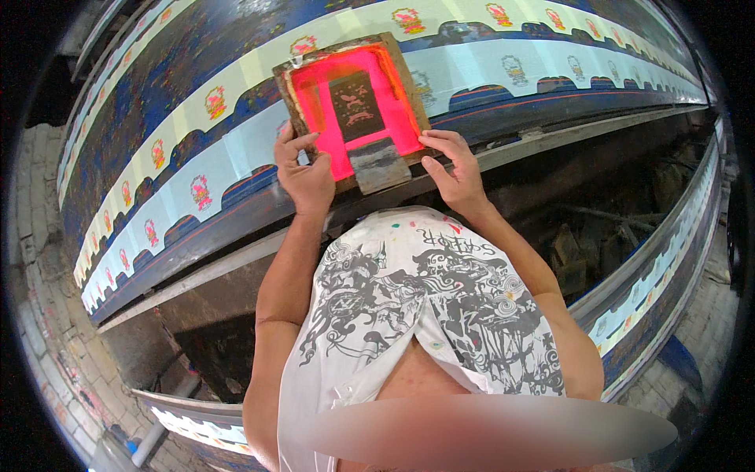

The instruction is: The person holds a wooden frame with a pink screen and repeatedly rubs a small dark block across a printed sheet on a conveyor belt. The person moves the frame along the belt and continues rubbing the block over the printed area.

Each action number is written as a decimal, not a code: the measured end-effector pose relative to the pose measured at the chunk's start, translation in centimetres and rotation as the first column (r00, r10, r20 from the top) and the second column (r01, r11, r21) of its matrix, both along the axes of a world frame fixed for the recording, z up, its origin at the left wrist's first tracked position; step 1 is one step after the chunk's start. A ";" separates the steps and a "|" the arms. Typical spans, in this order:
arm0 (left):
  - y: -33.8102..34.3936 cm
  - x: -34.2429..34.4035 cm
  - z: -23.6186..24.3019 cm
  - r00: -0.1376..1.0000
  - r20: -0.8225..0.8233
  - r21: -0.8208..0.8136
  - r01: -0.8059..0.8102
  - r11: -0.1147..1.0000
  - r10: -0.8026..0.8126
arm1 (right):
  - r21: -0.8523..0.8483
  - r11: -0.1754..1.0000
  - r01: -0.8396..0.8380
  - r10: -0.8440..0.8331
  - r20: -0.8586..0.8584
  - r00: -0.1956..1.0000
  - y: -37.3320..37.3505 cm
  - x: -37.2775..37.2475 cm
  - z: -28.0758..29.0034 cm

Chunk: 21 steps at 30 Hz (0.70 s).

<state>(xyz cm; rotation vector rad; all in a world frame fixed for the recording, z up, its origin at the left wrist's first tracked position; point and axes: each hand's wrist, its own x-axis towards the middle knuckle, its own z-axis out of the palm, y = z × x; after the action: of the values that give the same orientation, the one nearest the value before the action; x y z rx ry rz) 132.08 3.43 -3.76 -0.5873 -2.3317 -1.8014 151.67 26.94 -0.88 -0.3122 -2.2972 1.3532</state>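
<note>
My left hand holds the lower left side of a wooden screen-printing frame, its fingers curled at the edge. My right hand grips the lower right corner with fingers and thumb. Bright pink ink with orange streaks surrounds a dark mesh window that carries a small design. A grey blade-like piece lies across the frame's lower middle, overhanging its edge. The frame is over a strip of pale blue pieces with printed motifs, next to a strip of pale yellow pieces with pink motifs.
The long, stained printing table runs across the upper view, with a metal rail along its near edge. Another table with pale pieces stands at the right. Dark recesses lie below; a brick floor shows at the left.
</note>
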 end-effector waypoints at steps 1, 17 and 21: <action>0.9 0.0 0.4 0.999 -0.030 -0.032 0.014 0.999 -0.015 | 0.014 0.999 0.033 -0.033 -0.003 0.999 0.3 0.6 0.7; -7.6 -8.2 -5.6 0.941 0.314 0.278 0.037 0.960 -0.127 | 0.006 1.000 -0.014 0.014 0.005 1.000 -7.5 -5.5 -1.3; -12.1 -10.3 -6.7 0.945 0.309 0.285 0.018 0.958 -0.110 | 0.076 0.997 -0.016 0.016 0.008 1.000 -12.0 -8.1 -1.4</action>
<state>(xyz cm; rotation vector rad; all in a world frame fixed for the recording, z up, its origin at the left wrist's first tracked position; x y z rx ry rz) 121.77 -8.68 -10.42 -0.3529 -2.1975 -2.3608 143.57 14.96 -2.25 -0.2747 -2.3553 1.2701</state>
